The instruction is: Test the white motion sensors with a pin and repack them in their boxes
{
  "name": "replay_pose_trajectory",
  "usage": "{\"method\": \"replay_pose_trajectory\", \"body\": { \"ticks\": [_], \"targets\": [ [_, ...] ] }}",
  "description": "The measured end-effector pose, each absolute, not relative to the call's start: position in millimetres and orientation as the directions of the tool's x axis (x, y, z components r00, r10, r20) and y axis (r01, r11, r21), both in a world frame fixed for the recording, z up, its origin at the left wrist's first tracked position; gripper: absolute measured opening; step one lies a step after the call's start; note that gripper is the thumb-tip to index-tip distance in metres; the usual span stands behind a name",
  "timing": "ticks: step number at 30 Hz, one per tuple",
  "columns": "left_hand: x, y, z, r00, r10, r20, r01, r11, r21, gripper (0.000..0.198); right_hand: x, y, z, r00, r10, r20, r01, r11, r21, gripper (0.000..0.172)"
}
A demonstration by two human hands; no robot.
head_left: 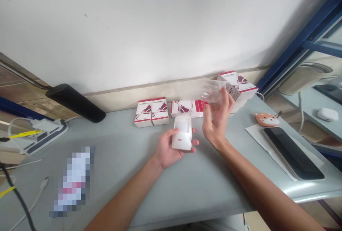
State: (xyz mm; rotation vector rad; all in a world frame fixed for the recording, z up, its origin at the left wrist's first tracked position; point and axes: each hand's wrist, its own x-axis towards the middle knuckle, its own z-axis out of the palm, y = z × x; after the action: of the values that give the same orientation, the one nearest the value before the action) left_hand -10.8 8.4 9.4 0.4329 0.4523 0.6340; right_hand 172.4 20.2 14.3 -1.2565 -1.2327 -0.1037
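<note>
My left hand [166, 149] is wrapped around a white motion sensor [181, 134], tilted with its domed lens window and small red print facing up. The thumb lies on its front and the fingertips show along the far side. To the right, my right hand [219, 118] is raised above the table with fingers and thumb spread apart. A crumpled clear plastic bag [212, 91] is just beyond its fingertips, blurred; whether it touches them I cannot tell. Behind the sensor lies a red and white box [184, 108] with a red end flap.
Two small boxes [151, 111] stand left of it; more boxes [237, 83] are stacked at the back right. A black cylinder [76, 102] and power strip [48, 136] lie left. On the right are a phone [292, 152], white paper [258, 136] and a dog-faced case [267, 119].
</note>
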Motion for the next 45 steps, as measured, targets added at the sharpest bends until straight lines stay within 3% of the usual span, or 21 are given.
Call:
{"method": "replay_pose_trajectory", "body": {
  "ticks": [11,16,20,23,28,31,35,37,40,42,45],
  "targets": [
    [-12.0,5.1,11.5,0.848,0.511,-0.141,-0.414,0.804,0.426,0.027,181.5,38.6,-17.1,0.185,0.844,0.504,0.708,0.241,-0.664,0.073],
    [-15.0,7.9,8.1,0.923,0.376,-0.079,-0.302,0.838,0.454,0.028,180.5,39.3,-24.9,0.231,0.832,0.505,0.763,0.167,-0.625,0.071],
    [-16.0,8.1,5.1,0.944,0.326,-0.058,-0.261,0.841,0.474,0.030,181.6,38.3,-20.9,0.322,0.760,0.564,0.758,0.150,-0.635,0.044],
    [-16.4,8.3,3.6,0.943,0.330,-0.042,-0.270,0.833,0.482,0.030,180.7,37.3,-19.4,0.267,0.767,0.584,0.808,0.151,-0.569,0.026],
    [-17.1,8.5,3.8,0.946,0.325,0.003,-0.285,0.826,0.486,0.034,175.6,38.0,-24.8,0.152,0.812,0.564,0.866,0.166,-0.471,0.039],
    [-15.3,5.5,7.8,0.913,0.409,-0.013,-0.364,0.827,0.428,0.031,173.2,36.8,-21.4,0.178,0.800,0.573,0.852,0.166,-0.497,0.040],
    [-9.6,1.3,13.4,0.836,0.539,-0.107,-0.466,0.799,0.380,0.045,173.9,28.6,1.1,0.273,0.745,0.608,0.671,0.306,-0.676,0.031],
    [-6.6,0.6,13.9,0.795,0.587,-0.156,-0.499,0.778,0.381,0.051,175.2,23.6,14.3,0.213,0.851,0.480,0.480,0.336,-0.810,0.039],
    [-2.7,0.4,11.9,0.757,0.627,-0.184,-0.512,0.745,0.428,0.049,176.3,18.4,26.9,-0.003,0.993,0.121,0.177,0.120,-0.977,0.045],
    [-0.9,-0.1,10.3,0.756,0.629,-0.179,-0.497,0.730,0.468,0.050,176.4,16.9,29.9,-0.155,0.985,-0.080,0.029,-0.077,-0.997,0.053],
    [0.5,-0.7,9.0,0.749,0.638,-0.177,-0.472,0.703,0.532,0.057,177.3,16.3,31.6,-0.268,0.940,-0.211,-0.081,-0.240,-0.967,0.064]
  ]
}}
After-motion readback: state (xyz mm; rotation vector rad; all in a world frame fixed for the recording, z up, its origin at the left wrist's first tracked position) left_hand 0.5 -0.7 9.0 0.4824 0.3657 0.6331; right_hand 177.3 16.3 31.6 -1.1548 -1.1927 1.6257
